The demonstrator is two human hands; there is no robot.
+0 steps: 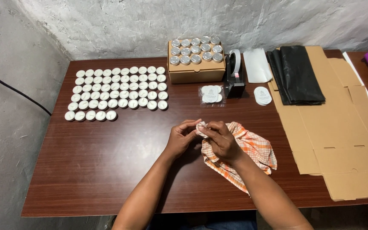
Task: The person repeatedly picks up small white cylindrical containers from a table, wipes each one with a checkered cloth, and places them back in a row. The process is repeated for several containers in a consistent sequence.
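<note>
Orange checked cloth (pixel 252 149) bunched at near-centre of brown table (pixel 107 170); left hand (pixel 180 138) and right hand (pixel 222 140) both pinch its top corner. White tealights (pixel 116 91) far left.

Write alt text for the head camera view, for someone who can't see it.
A person's left hand and right hand pinch an orange checked cloth over a dark wooden table. Rows of small white round candles lie at the left, with a cardboard box of silver-lidded tins behind and flat cardboard at the right.
</note>
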